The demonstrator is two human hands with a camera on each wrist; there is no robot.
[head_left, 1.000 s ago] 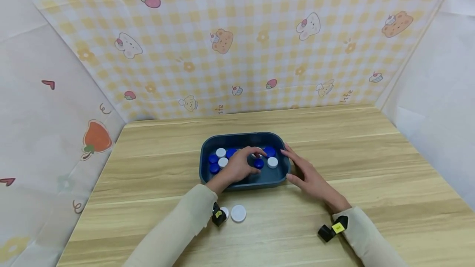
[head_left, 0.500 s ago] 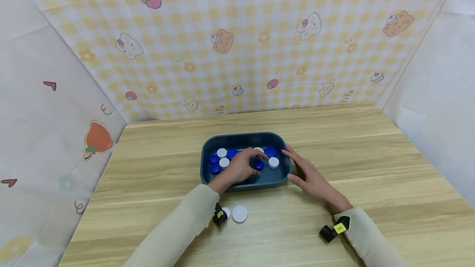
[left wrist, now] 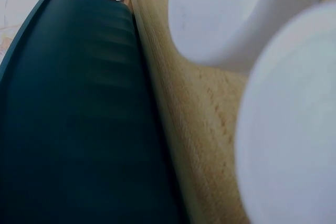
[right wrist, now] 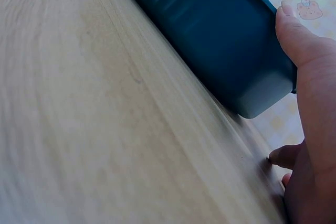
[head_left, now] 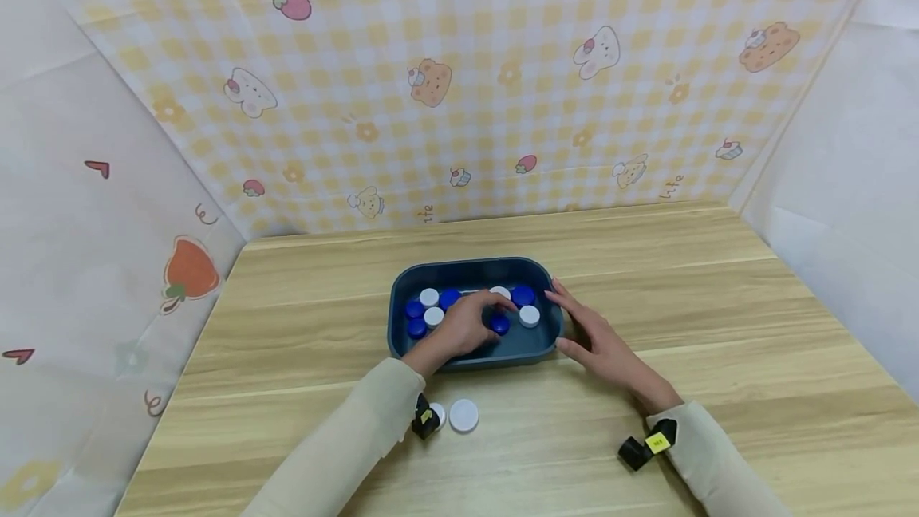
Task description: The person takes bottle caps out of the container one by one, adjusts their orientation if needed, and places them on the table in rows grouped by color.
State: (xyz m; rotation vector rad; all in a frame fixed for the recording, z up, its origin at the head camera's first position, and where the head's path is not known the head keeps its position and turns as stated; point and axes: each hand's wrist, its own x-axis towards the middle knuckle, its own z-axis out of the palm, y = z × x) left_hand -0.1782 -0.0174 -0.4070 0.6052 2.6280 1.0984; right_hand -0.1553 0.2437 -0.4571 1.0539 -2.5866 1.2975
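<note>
A dark blue-green box [head_left: 424, 267] holds several blue and white bottle caps. Inside it, my left hand [head_left: 467, 325] has its thumb and forefinger bent round a blue bottle cap [head_left: 498, 324]; the other fingertips are hidden. Just beyond these fingers is a white cap [head_left: 500, 292], partly covered. Another white cap [head_left: 529, 316] and a blue cap [head_left: 523, 295] lie to the right. My right hand [head_left: 599, 345] rests loosely at the box's right end. In the right wrist view its thumb [right wrist: 294, 35] touches the rim, with other fingertips low near the table.
Two white caps lie on the wooden table [head_left: 718, 301] in front of the box: one white cap [head_left: 463, 416] in full view, the other partly behind the left wrist camera [head_left: 425, 420]. A checked cloth [head_left: 502, 86] hangs behind.
The blue cap between the left thumb and forefinger has slid slightly nearer the person. Both hands and the box stay almost in place.
</note>
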